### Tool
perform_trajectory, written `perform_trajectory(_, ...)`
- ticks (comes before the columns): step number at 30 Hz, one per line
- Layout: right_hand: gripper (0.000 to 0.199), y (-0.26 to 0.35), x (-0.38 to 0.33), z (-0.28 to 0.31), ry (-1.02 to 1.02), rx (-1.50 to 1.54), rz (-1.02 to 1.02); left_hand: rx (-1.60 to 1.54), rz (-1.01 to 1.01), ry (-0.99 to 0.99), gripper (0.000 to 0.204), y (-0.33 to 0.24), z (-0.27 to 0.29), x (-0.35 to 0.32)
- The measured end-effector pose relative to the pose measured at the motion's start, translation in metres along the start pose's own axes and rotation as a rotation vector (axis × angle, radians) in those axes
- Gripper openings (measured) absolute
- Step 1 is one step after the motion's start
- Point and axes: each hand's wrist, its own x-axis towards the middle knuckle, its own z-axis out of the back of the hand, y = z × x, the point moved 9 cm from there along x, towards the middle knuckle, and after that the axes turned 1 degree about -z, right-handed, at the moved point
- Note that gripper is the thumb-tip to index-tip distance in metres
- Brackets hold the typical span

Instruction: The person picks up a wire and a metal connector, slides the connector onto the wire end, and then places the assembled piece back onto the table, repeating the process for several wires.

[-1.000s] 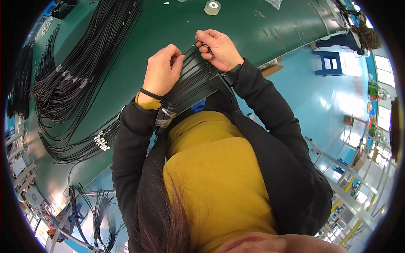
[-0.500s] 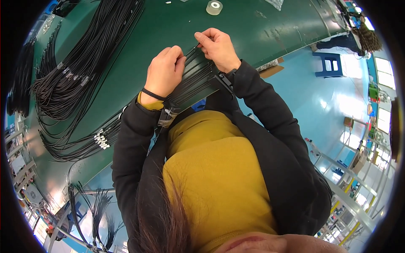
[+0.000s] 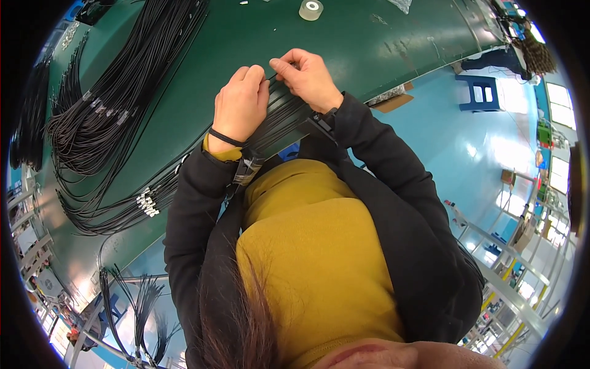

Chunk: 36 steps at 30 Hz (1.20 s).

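Note:
My left hand [image 3: 239, 104] is closed, thumb against fingers, on a thin black cable [image 3: 272, 77] over the table's near side. Close beside it, my right hand [image 3: 307, 79] pinches the same cable nearer its end; the fingertips hide that end. Below both hands a row of black cables [image 3: 283, 120] lies side by side, running left under my left forearm. White connectors or tags [image 3: 147, 202] are clustered on these cables at the left, where they curve round toward a larger bundle.
A thick bundle of black cables [image 3: 132, 80] covers the left of the green table [image 3: 350, 55]. A roll of clear tape [image 3: 311, 9] stands at the far side. More cables [image 3: 144, 307] hang below the table's left edge. A blue stool [image 3: 482, 93] stands at the right.
My right hand has moved left and slightly nearer, closing the gap to my left hand. My left hand has barely shifted.

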Motion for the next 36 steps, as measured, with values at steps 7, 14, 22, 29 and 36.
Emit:
perform_trajectory(7, 0.014, -0.013, -0.016, -0.012, 0.219, 0.790, -0.428, -0.227, 0.119, -0.124, 0.017, 0.012, 0.007, 0.004)
perform_trajectory(14, 0.014, -0.016, -0.020, -0.002, 0.180, 0.638, -0.364, -0.323, 0.090, -0.151, 0.015, 0.012, -0.003, 0.011)
perform_trajectory(22, 0.015, -0.020, -0.013, 0.010, 0.131, 0.626, -0.340, -0.234, 0.059, -0.113, 0.008, 0.004, -0.004, 0.011)
perform_trajectory(29, 0.014, 0.003, -0.009, 0.015, 0.178, 0.078, -0.182, -0.089, 0.006, -0.105, 0.005, -0.001, -0.003, 0.008)
perform_trajectory(36, 0.015, 0.002, -0.006, 0.007, 0.256, 0.155, -0.325, -0.115, 0.011, -0.147, 0.006, -0.002, -0.004, 0.006)
